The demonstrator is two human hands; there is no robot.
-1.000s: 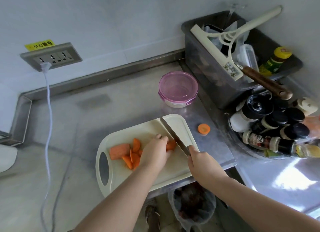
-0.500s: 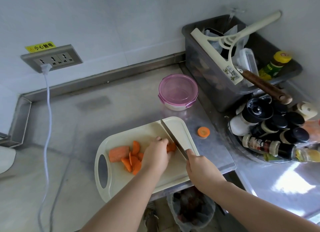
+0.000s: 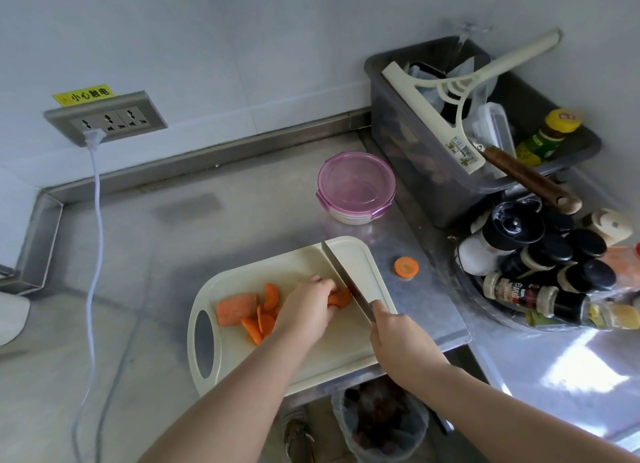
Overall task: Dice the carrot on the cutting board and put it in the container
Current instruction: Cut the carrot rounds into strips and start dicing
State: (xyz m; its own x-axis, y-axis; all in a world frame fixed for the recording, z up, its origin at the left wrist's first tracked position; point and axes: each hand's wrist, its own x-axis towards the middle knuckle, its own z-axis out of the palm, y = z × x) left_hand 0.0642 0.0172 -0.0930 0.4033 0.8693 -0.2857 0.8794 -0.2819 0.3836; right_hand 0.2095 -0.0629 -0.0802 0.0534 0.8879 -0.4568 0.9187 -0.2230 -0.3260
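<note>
Head view: our left hand [image 3: 306, 310] pins the carrot [image 3: 341, 297] on the cutting board [image 3: 311, 369]; our right hand [image 3: 398, 338] grips the knife [image 3: 346, 275]. Fingertips [image 3: 320, 281] so near the blade could, we judge, be nicked if the piece rolls.

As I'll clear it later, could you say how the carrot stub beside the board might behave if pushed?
The carrot stub lies flat, round face up, so it should slide, not roll. It looks stiff and light; the smooth steel counter may let it skid.
</note>
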